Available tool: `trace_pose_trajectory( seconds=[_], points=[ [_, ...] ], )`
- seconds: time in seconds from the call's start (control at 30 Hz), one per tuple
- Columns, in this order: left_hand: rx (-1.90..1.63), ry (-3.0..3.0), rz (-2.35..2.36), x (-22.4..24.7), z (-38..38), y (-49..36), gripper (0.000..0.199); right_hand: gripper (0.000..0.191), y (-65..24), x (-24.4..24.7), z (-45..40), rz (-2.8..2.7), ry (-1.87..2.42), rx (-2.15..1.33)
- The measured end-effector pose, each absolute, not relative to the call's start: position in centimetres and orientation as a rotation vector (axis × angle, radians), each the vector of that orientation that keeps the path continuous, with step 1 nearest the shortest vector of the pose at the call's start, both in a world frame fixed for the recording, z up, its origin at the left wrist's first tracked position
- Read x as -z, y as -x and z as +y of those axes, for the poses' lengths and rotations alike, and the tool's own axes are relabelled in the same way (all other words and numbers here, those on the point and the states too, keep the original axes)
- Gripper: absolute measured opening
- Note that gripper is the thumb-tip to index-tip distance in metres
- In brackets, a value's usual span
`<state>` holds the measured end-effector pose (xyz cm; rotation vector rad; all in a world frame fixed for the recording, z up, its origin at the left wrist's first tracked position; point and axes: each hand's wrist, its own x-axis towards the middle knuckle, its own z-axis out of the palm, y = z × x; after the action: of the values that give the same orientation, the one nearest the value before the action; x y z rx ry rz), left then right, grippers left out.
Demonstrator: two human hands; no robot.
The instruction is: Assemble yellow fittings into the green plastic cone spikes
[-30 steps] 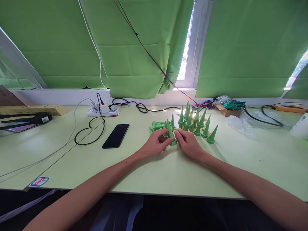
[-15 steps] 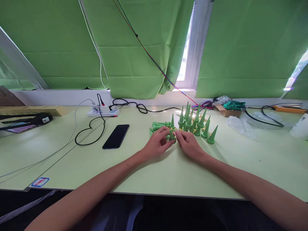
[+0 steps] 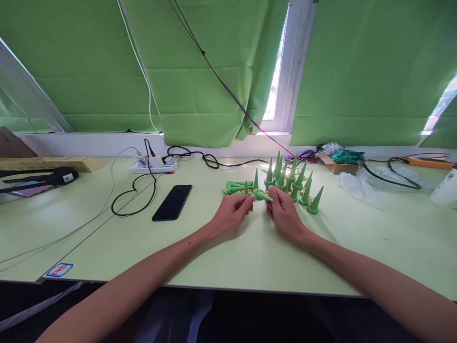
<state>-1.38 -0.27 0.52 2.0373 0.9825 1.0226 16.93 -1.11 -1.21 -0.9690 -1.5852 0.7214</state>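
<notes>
Green cone point(image 3: 262, 195) had swung from upright to sideways above the desk point(image 3: 285, 267), so its base faced left | left grip point(image 3: 231, 212) pinched the base | right grip point(image 3: 286, 214) curled at the tip, whether holding it unclear

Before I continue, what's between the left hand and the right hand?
In the head view, a green cone is sideways between the left hand and the right hand, its wide end by the left, its tip by the right.
</notes>
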Motion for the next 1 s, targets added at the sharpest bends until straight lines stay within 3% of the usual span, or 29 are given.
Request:
trace_pose_trajectory(
  seconds=[0.17,1.0],
  points=[
    [-0.882,-1.877,0.940,-0.14,-0.21,1.32,0.062,0.046,-16.76,0.89,-1.48,-1.597,0.937,-0.749],
    [-0.888,-1.895,0.885,-0.79,-0.56,1.44,0.036,0.044,-16.95,0.81,-1.35,-1.693,0.910,-0.799]
  ],
)
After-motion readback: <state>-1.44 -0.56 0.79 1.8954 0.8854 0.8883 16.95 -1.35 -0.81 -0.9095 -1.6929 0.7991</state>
